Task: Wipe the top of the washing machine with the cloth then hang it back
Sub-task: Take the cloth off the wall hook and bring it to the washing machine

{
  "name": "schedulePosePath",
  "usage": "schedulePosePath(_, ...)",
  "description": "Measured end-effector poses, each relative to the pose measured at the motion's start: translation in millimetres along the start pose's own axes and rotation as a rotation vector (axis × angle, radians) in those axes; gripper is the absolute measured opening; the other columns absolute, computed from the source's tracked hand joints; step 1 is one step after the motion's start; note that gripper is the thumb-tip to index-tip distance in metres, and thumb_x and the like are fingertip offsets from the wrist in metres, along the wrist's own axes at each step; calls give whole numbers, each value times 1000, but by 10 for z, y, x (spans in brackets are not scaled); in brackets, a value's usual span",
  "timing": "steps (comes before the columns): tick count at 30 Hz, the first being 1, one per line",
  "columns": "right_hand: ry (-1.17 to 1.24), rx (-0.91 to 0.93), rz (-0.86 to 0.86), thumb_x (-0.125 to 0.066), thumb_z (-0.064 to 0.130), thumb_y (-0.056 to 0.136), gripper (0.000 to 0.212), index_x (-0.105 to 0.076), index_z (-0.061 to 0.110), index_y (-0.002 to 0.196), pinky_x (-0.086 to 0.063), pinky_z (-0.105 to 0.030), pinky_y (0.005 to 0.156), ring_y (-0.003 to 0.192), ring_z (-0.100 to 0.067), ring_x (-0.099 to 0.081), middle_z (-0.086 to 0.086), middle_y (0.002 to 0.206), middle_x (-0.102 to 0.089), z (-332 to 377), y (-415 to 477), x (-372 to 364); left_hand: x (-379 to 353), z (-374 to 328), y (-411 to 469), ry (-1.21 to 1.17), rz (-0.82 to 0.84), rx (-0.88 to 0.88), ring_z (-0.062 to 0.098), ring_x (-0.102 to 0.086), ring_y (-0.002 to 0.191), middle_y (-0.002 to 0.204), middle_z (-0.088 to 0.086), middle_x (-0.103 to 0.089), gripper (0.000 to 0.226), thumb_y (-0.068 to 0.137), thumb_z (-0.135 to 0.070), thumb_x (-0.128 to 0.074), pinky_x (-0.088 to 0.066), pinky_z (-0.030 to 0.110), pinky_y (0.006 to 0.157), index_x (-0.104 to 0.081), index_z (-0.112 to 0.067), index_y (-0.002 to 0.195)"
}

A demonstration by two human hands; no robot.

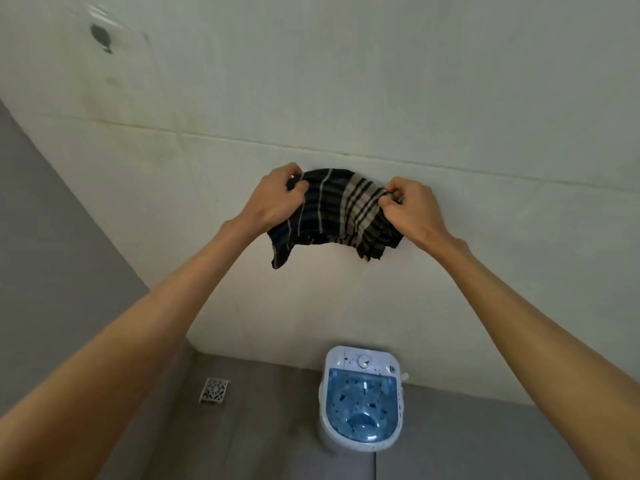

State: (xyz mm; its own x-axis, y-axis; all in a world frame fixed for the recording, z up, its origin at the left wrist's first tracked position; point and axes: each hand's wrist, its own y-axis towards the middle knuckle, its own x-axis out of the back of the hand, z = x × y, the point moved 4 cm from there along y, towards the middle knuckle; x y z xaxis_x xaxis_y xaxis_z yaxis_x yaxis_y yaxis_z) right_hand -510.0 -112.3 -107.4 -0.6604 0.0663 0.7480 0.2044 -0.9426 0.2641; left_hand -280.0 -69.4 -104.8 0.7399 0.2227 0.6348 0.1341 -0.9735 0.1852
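A dark checked cloth (332,211) with a beige striped band is stretched against the white tiled wall at about chest height. My left hand (277,199) grips its upper left corner and my right hand (412,207) pinches its upper right corner. The cloth's lower edge hangs loose. Whatever it hangs from is hidden behind the fabric. Far below, on the grey floor, stands a small white washing machine (362,362) with a translucent blue lid speckled with dark spots.
A metal floor drain grate (214,390) lies left of the machine on the grey floor tiles. High on the wall at upper left is a dark mark on a white fitting (101,34). A grey wall runs along the left.
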Motion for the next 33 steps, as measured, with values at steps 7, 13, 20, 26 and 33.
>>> schedulePosePath(7, -44, -212, 149, -54, 15, 85, 12, -66, 15, 82, -48, -32, 63, 71, -24, -64, -9, 75, -70, -1804, -858, -607, -1915, 702, -384, -29, 287, 102, 24, -60, 90, 96, 8, -65, 19, 97, -27, -48, -43, 32, 75, -60, -14, 100)
schedulePosePath(13, -25, -309, 171, -56, 18, 85, 11, -65, 21, 81, -47, -30, 66, 71, -19, -63, -2, 73, -69, -3084, -1515, -1572, -3352, 1732, -831, -86, 347, 158, 22, -57, 89, 93, 7, -62, 18, 98, -23, -49, -37, 29, 74, -61, -10, 98)
schedulePosePath(20, 61, -317, 112, -56, 21, 83, 13, -63, 25, 72, -53, -36, 70, 74, -21, -66, -4, 74, -71, -4210, -2048, -2758, -4486, 2869, -1177, -163, 334, 169, 9, -56, 74, 86, 4, -64, 23, 97, -20, -50, -42, 13, 61, -66, -3, 98)
schedulePosePath(26, 208, -251, 15, -58, 20, 84, 14, -65, 19, 72, -51, -31, 70, 72, -15, -65, -2, 74, -71, -4614, -2364, -3412, -4939, 3395, -1438, -230, 191, 133, 4, -56, 69, 85, 4, -65, 21, 95, -21, -56, -41, 3, 54, -69, -5, 99)
schedulePosePath(33, 453, -174, -64, -60, 12, 84, 12, -64, 12, 72, -46, -17, 61, 63, -7, -59, 2, 66, -64, -4284, -2811, -3513, -4887, 3361, -2000, -430, 14, 118, 6, -65, 67, 85, 5, -71, 19, 87, -23, -70, -52, 10, 59, -73, -7, 98)
